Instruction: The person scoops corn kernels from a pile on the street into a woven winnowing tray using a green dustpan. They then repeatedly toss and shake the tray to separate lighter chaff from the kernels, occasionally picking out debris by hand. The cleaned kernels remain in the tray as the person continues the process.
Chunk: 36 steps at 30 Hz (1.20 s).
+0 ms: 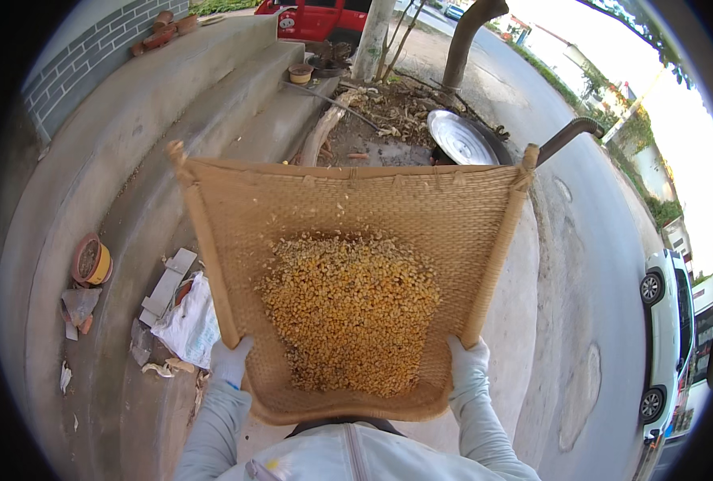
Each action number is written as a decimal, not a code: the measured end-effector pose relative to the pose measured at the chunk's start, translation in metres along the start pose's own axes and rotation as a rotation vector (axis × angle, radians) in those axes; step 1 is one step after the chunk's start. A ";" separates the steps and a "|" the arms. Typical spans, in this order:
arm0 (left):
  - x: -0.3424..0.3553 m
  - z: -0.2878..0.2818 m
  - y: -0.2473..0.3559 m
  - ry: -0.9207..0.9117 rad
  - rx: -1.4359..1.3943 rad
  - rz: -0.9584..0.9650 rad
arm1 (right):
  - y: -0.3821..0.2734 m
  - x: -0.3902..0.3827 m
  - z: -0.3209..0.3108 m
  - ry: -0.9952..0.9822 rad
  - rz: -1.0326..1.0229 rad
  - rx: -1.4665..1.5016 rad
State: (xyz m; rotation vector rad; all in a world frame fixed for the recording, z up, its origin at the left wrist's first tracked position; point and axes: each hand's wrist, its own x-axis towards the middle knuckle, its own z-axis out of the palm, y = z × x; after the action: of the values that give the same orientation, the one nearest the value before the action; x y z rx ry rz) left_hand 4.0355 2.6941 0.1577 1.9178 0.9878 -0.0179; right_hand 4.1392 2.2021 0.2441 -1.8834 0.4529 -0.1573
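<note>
A wide woven winnowing basket (485,232) is held out in front of my body, its broad end away from me and its rounded end near my waist. Yellow corn kernels (352,313) lie heaped in its middle and near part, with a few paler bits scattered toward the far edge. My left hand (230,361), in a pale glove, is closed round the left rim near its lower end. On the opposite rim my right hand (469,358), gloved likewise, grips at about the same height. The fingers under the basket are hidden.
Concrete steps (92,184) curve along the left, with a flower pot (92,260) and a white sack (192,321) on them. Beyond the basket are a round metal lid (461,136), a bent pipe (573,136) and a tree trunk (465,44). A white car (668,345) stands right.
</note>
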 end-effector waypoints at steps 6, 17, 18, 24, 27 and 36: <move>0.017 0.030 -0.074 -0.009 0.123 -0.008 | 0.108 0.018 0.031 -0.096 0.167 -0.317; 0.005 -0.002 -0.018 0.041 -0.097 0.154 | 0.010 -0.016 -0.001 -0.029 0.082 0.095; 0.001 -0.011 -0.004 0.019 -0.055 0.082 | -0.001 -0.019 0.000 -0.040 0.081 0.103; 0.015 0.025 -0.059 -0.004 0.155 0.025 | 0.083 0.010 0.024 -0.127 0.245 -0.258; 0.000 0.024 -0.083 -0.046 0.222 -0.010 | 0.124 -0.008 0.015 -0.147 0.260 -0.417; 0.004 -0.009 -0.018 0.041 -0.042 0.156 | 0.045 -0.008 0.003 -0.019 0.034 0.122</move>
State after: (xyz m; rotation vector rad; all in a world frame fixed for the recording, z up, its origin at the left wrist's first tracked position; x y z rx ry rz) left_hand 4.0231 2.7070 0.1477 1.9583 0.8564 0.1319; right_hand 4.1229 2.1947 0.2020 -1.7554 0.4522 -0.1418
